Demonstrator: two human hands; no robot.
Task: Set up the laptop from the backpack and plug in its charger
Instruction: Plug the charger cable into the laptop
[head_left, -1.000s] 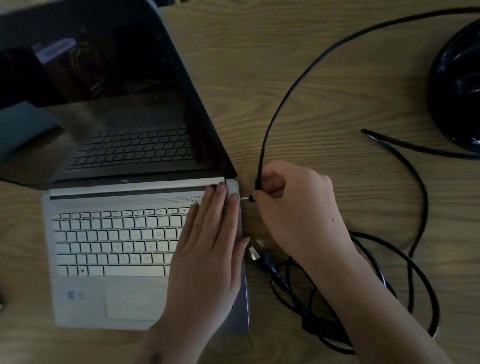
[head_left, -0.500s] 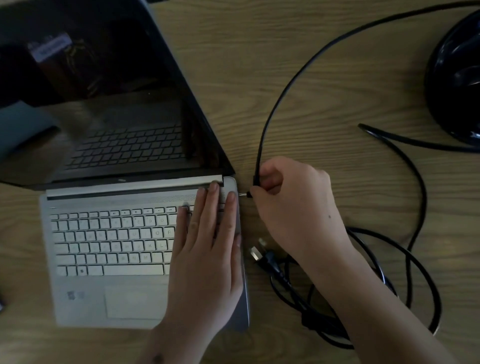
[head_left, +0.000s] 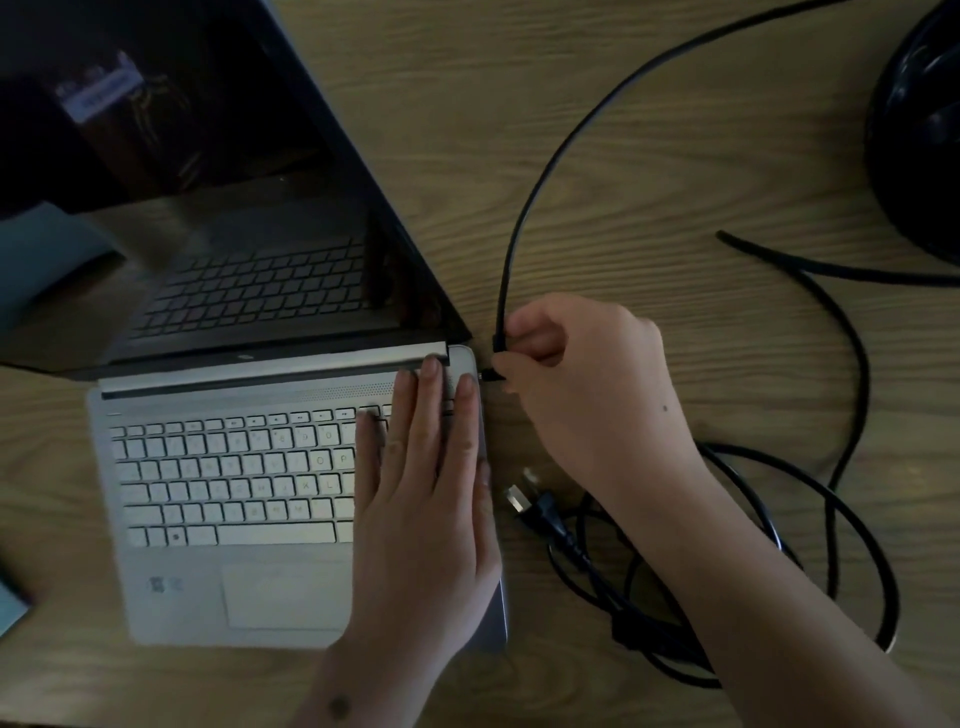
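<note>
A: Laptop (head_left: 234, 519) first: it sits open on the wooden table (head_left: 649, 156), screen dark, already out of the backpack as far as we can judge.

B: And the black backpack (head_left: 919, 130) is just a dark shape at the far right edge for us. We go down in size to the charger cable (head_left: 524, 208), which arcs across the table and loops in a loose pile by the right forearm.

A: We see the left hand (head_left: 421, 499) lying flat on the keyboard's right side, fingers straight, bracing the base.

B: The right hand (head_left: 587, 374) pinches the small barrel plug (head_left: 491, 375), curled round it, right at the laptop's right edge near the hinge.

A: We can't tell whether the plug is seated; it looks like it is at the port.

B: Smallest of all, the wall plug (head_left: 530, 506) lies loose on the table beside the laptop. So we'd call the mains end not yet done.
</note>
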